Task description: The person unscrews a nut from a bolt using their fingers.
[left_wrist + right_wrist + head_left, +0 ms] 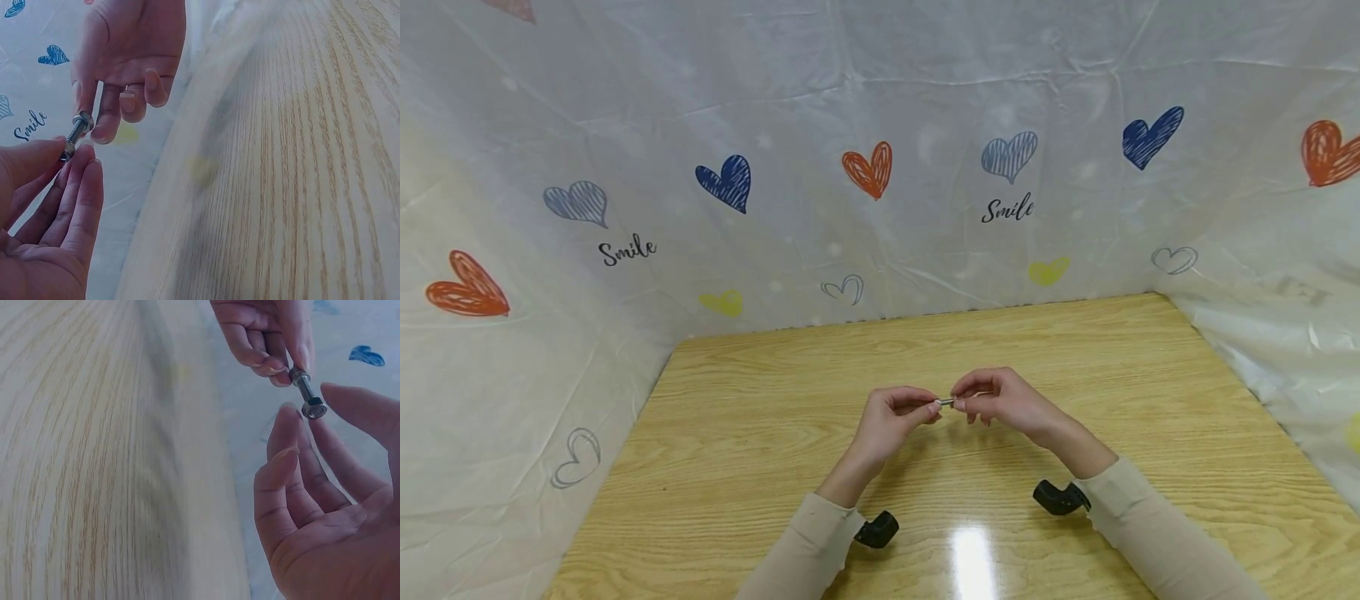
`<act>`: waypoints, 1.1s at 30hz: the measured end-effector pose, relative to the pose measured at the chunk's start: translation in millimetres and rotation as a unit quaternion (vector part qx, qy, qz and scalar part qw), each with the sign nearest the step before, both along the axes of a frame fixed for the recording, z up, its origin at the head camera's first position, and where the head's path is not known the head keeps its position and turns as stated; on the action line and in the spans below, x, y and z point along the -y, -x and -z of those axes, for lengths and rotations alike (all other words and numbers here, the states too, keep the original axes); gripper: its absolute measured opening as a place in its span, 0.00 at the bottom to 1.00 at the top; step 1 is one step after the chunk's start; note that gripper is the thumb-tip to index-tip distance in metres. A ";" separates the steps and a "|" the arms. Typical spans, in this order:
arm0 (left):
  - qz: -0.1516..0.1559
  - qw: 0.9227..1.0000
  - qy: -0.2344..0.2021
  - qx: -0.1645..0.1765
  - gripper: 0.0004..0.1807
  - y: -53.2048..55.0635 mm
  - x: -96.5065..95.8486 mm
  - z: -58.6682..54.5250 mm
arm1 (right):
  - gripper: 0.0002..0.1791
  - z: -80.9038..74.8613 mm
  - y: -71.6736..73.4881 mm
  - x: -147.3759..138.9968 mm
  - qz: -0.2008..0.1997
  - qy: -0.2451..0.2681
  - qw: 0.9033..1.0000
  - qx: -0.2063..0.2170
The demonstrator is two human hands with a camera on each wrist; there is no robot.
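Over the middle of the table, both hands meet at a small silver bolt [75,133] with a threaded shank. My left hand [886,423] pinches its head end between thumb and fingertips. A hex nut [314,409] sits on the other end, toward my right hand [1006,403]. The right thumb and index finger stand on either side of this nut, fingertips right at it, while the other fingers are spread and loosely bent. In the head view the bolt lies nearly level between the two hands, and the fingertips partly cover it.
A wood-grain table [760,450] lies under the hands. White sheeting [925,242] with printed hearts and words hangs along its back and sides. A black wrist-worn device [877,530] shows at the left sleeve, another black device [1060,497] at the right sleeve.
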State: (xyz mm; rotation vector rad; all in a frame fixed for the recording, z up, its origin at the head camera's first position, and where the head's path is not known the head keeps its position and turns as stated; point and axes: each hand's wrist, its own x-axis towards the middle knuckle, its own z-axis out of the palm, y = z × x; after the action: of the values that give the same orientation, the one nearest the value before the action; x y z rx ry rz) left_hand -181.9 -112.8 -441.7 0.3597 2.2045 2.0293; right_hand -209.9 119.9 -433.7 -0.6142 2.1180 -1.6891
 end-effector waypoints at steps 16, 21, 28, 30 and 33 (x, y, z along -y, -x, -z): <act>0.004 1.000 -0.002 -0.008 0.09 0.5 -0.3 1.3 | 0.17 -0.8 -0.6 -0.7 0.004 0.002 1.000 -0.004; 0.001 1.000 -0.001 -0.006 0.09 1.3 -0.7 0.9 | 0.20 -1.1 -0.3 -1.5 0.013 -0.010 1.000 0.006; -0.001 1.000 0.004 -0.004 0.10 1.1 -0.9 0.4 | 0.16 -2.3 -0.7 -2.1 0.012 -0.014 1.000 0.005; -0.001 1.000 0.004 -0.004 0.10 0.9 -0.8 0.7 | 0.16 -2.9 -1.2 -2.1 0.009 -0.009 1.000 0.006; -0.002 1.000 0.001 -0.004 0.10 0.8 -0.6 1.3 | 0.17 -4.0 -2.0 -1.9 0.008 -0.004 1.000 0.009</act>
State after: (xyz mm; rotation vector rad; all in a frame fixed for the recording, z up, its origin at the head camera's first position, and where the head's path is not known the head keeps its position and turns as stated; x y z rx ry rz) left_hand -182.7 -112.2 -443.0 0.3654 2.2140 2.0308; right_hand -207.9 121.9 -429.7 -0.5806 2.1218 -1.6869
